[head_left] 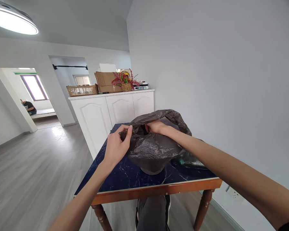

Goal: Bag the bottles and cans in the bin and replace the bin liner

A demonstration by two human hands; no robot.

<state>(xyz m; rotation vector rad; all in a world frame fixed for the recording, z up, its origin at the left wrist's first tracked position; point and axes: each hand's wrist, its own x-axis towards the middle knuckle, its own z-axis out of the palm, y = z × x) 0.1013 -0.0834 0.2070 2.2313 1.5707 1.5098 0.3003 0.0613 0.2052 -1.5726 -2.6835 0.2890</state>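
Note:
A black plastic bag [154, 147] with a wide, crumpled mouth hangs over a round-bottomed container standing on the table; the bag covers nearly all of it. At the bag's left rim, my left hand [119, 141] is closed, pinching the plastic between thumb and fingers. My right hand [155, 126] reaches from the right into the open mouth, its fingers mostly hidden inside, so I cannot tell whether they grip anything. Beside the container, partly behind my right forearm, lies another dark, shiny plastic bundle [195, 163] with a green spot showing.
The blue marble-patterned table [110, 173] has a brown wooden edge. Beyond it stands a white cabinet [93, 114] bearing cardboard boxes [108, 81] and a flower basket [126, 86]. A wall [219, 80] rises close on the right. A person [30, 107] sits in the far room.

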